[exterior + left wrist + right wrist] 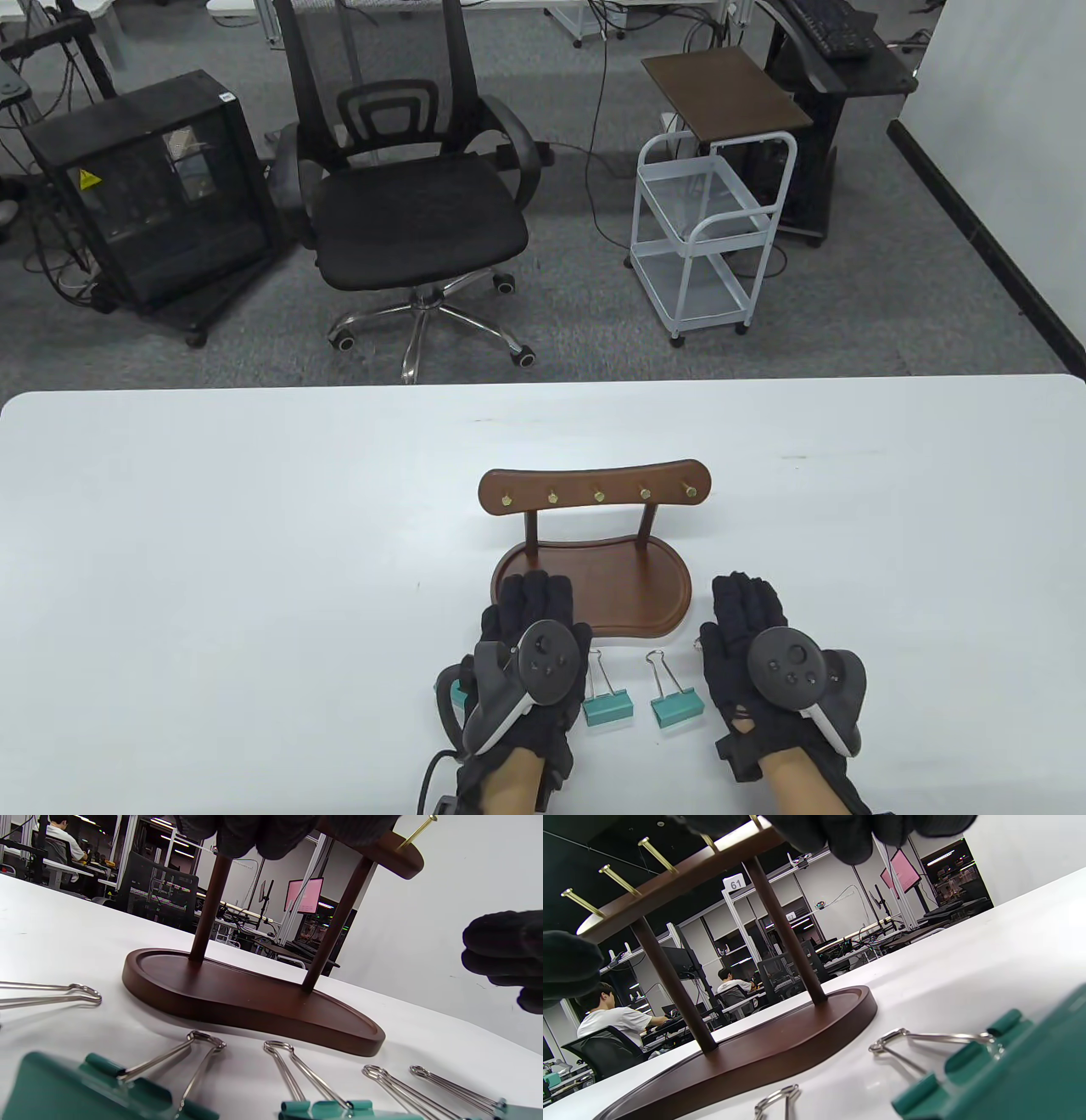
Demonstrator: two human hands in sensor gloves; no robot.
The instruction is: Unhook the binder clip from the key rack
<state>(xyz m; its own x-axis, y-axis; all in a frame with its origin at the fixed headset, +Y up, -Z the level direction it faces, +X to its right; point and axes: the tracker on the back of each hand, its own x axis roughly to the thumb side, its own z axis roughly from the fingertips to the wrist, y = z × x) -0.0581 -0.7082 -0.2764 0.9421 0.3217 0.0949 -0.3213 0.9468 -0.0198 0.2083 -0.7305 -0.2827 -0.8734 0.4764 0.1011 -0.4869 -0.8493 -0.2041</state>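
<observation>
The dark wooden key rack (594, 543), with a curved bar, brass pegs and a kidney-shaped base, stands on the white table (254, 526). Teal binder clips (607, 710) with wire handles lie flat before it, unhooked. The left hand (530, 654) and right hand (759, 658) rest flat, holding nothing. The left wrist view shows further clips.

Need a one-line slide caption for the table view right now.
Gloved left hand and right hand rest beside teal binder clips before the bare-pegged key rack.
</observation>
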